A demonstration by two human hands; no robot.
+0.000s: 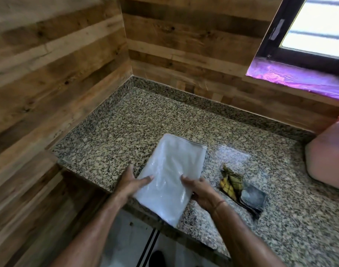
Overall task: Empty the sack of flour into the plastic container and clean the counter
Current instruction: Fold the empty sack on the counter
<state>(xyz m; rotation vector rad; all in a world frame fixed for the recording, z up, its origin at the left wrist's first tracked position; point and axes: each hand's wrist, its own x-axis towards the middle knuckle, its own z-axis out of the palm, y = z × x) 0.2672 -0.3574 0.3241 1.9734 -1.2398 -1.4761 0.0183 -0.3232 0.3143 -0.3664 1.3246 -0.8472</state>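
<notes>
Sack of flour [168,176] lies flat on the speckled granite surface [145,122], long axis running away from the person and tilted slightly right. Its near end overhangs the front edge of the surface, above the pale floor [126,237]. The plastic looks translucent white and nearly flat; contents cannot be judged.

Left hand [129,183]: grip closed on the sack's left edge — thumb on top, fingers along the side. Right hand [200,190]: grip closed on the right edge, fingertips pressing the top face; a thin band sits on the wrist.

Open room: the back-left corner of the surface is bare from the sack's far end to the raised granite lip under the wood-plank walls [59,64]. The left end of the surface stops short at a step in the wood panelling.

Right of the sack, near but apart: a small bundle of green-yellow leaf packets [231,182] lying against a dark folded cloth [253,197], both close to the right hand. Further right, at the frame edge — a pinkish plastic container [327,158], well apart from the sack.

Window [309,26] at upper right with a dark frame; purple sheet [299,78] lines its sill.
</notes>
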